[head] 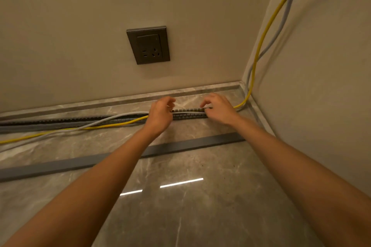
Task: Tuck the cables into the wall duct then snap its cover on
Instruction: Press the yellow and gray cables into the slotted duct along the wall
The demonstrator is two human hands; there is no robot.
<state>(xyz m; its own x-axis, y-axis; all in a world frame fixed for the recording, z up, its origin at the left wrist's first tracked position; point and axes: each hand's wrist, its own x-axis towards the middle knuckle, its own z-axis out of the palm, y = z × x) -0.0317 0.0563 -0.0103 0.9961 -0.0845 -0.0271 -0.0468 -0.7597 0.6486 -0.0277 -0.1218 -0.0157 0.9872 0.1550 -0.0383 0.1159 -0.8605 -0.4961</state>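
Note:
A dark slotted cable duct (60, 121) lies along the marble surface near the back wall. A yellow cable (112, 125) and a grey cable (104, 119) cross over it at the left and run up the right wall. Between my hands the grey cable sits inside the duct channel. My left hand (160, 115) rests on the duct with its fingers curled over the cables. My right hand (218, 109) presses on the duct's right end, fingertips at its slotted upper wall. The long grey duct cover (100, 159) lies loose on the surface, nearer to me, under my forearms.
A dark wall socket (148, 45) sits on the back wall above the duct. The right wall (321, 86) meets the back wall in a corner just past the duct's end. A marble upstand (120, 98) runs along the wall base.

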